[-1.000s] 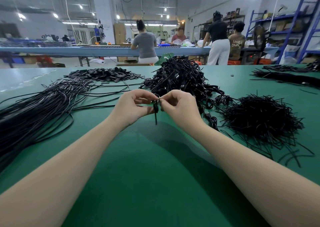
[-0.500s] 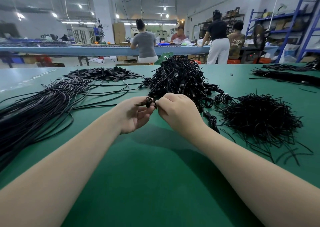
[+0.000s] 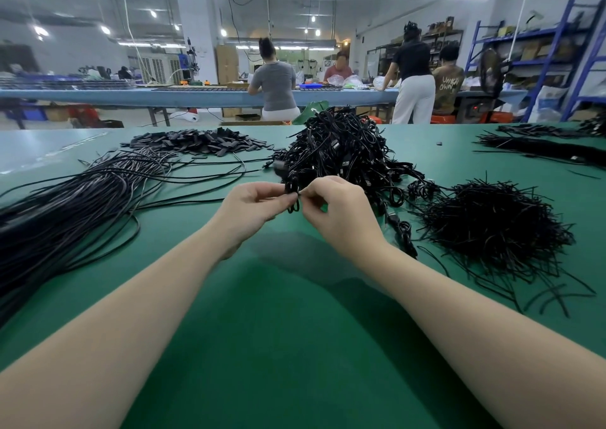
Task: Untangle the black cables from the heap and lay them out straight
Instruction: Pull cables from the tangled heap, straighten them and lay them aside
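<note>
Leftmost, straightened cables point(image 3: 75, 199) fanned flat on green table point(image 3: 295, 346). Centre, left hand point(image 3: 252, 205) and right hand point(image 3: 334, 209) both pinching one small coiled cable point(image 3: 292, 196), raised above table just before tangled heap point(image 3: 344, 153). Rightmost, bristly pile of short ties point(image 3: 492, 225).

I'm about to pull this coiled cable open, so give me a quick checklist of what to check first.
1. Both hands on the small coiled black cable: ok, left hand and right hand pinch it.
2. Coil lifted off the green table mat: ok.
3. Coil free of the tall tangled heap of black cables: cannot tell, they overlap in view.
4. Bare mat in front for laying it out: ok.
5. Spot beside the long straightened black cables on the left: ok.
6. Tie removed from coil: cannot tell.
</note>
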Motion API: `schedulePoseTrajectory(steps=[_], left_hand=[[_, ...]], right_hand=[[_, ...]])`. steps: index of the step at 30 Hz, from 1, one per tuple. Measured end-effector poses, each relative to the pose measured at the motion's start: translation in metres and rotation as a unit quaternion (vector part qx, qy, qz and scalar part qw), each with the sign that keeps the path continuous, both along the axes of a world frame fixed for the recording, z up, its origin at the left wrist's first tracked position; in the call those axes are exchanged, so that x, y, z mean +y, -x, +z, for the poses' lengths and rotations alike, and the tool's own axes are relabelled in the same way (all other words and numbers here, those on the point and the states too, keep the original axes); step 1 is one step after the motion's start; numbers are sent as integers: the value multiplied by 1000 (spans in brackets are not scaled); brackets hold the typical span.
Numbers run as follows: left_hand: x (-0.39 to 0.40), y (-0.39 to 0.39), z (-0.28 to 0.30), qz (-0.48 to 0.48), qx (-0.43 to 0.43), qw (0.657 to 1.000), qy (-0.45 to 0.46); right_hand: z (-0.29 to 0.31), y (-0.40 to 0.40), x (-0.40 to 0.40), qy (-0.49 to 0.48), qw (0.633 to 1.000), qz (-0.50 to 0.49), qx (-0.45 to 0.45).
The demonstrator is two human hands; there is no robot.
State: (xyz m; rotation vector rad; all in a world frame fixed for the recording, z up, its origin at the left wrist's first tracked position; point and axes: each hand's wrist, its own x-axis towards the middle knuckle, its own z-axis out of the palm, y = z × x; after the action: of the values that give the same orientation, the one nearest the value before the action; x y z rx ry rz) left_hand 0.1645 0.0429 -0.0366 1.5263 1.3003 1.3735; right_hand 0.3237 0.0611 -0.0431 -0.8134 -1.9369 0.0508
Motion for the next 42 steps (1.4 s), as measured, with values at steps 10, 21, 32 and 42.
schedulePoseTrajectory(steps=[10,21,32,42], left_hand=[[-3,-11,17,-29,-237,955,173],[-3,-13,4,-102,-84,989,66],[0,-15,11,-48,-206,965,153],[-2,12,10,-245,-283,864,336]], right_hand=[[15,-7,-8,-153,983,-16,-101],[5,-12,-2,-92,995,-12,-37],[7,-5,-5,-165,979,-3,-121],[6,1,-16,-172,971,29,-161]])
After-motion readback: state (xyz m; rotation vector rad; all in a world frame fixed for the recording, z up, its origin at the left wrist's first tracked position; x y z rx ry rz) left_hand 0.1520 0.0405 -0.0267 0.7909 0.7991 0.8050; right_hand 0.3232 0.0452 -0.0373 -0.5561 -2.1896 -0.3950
